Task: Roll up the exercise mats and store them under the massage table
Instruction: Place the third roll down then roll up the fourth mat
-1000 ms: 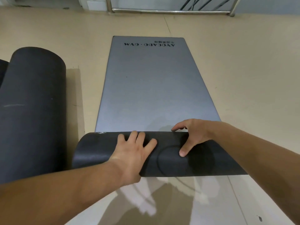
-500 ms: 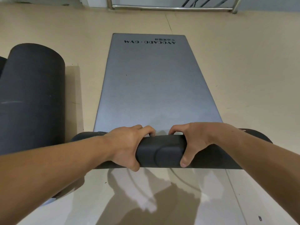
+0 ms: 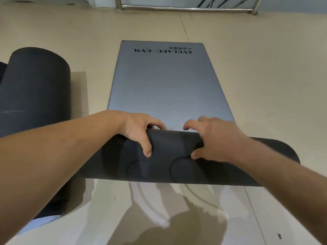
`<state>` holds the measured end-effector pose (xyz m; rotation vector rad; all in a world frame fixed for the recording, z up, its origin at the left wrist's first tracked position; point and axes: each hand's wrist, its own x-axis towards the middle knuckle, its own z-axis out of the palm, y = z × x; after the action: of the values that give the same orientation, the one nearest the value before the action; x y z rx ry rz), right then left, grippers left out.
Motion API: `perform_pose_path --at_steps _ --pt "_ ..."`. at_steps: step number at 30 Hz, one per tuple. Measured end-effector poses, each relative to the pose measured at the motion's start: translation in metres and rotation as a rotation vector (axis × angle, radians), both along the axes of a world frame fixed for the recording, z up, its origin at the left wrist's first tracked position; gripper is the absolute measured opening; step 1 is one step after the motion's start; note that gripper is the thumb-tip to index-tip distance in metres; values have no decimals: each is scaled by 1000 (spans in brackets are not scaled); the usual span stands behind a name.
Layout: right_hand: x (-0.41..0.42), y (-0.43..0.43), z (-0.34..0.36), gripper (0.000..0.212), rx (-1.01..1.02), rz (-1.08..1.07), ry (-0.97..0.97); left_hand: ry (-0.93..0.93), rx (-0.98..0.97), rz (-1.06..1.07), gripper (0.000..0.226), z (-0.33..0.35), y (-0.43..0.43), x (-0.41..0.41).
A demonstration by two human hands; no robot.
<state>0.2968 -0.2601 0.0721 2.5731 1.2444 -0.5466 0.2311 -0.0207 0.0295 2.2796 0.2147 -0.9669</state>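
A grey exercise mat (image 3: pixel 164 85) printed "AVOCADO GYM" lies flat on the floor, stretching away from me. Its near end is wound into a dark roll (image 3: pixel 169 156) lying across the view. My left hand (image 3: pixel 139 131) grips the roll from above, fingers curled over its far side and thumb on the near side. My right hand (image 3: pixel 210 137) grips it the same way just to the right. A second mat, fully rolled (image 3: pixel 33 89), lies on the floor at the left. The massage table is not in view.
Beige floor (image 3: pixel 265 76) surrounds the mat. A metal rail (image 3: pixel 187 7) runs along the wall at the far end. My shadow falls on the floor in front of the roll. Part of another dark roll shows at the far left edge.
The roll has grown thicker and moved forward along the flat mat. My left hand went from pressing flat on the roll to gripping it; both hands have shifted forward over its top.
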Motion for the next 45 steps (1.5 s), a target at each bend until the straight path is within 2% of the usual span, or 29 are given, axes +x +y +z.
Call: perform_pose_path --at_steps 1,2,4,6,9,11,14,17,20,24,28,31,40,43,45 --pt "-13 1 -6 78 -17 22 -51 -7 -4 21 86 -4 6 2" --pt "-25 3 -15 90 -74 37 -70 -9 -13 38 88 -9 11 3" --pt "-42 8 -36 135 -240 26 -49 -18 4 51 93 -20 19 -2" --pt "-41 14 -53 152 -252 28 -73 -80 110 32 98 -27 23 -8" --pt "-19 26 -61 151 -202 59 -104 -337 402 -48 87 -20 19 -20" --pt "3 38 -55 152 -198 80 -76 -462 516 -122 79 -12 7 -32" --pt "35 56 -41 147 -189 73 26 -426 652 -241 105 -13 -22 -51" --pt "55 68 -35 144 -184 32 146 -293 758 -218 133 -33 -40 -67" --pt "62 77 -37 143 -168 -4 159 -281 753 -150 145 -55 -36 -67" --pt "36 74 -48 131 -120 61 -71 -329 781 -107 144 -71 -28 -51" --pt "5 52 -79 155 -233 83 -135 -337 782 -92 142 -82 -20 -40" --pt "12 46 -100 148 -155 100 -194 -316 752 -110 141 -82 -15 -31" --pt "39 51 -67 121 -103 163 -43 -274 587 -154 122 -41 -7 -21" --pt "29 32 -56 121 -135 164 78 -209 476 -210 114 -26 -19 -33" --pt "23 17 -46 118 -164 139 232 -137 359 -232 103 -17 -28 -39"
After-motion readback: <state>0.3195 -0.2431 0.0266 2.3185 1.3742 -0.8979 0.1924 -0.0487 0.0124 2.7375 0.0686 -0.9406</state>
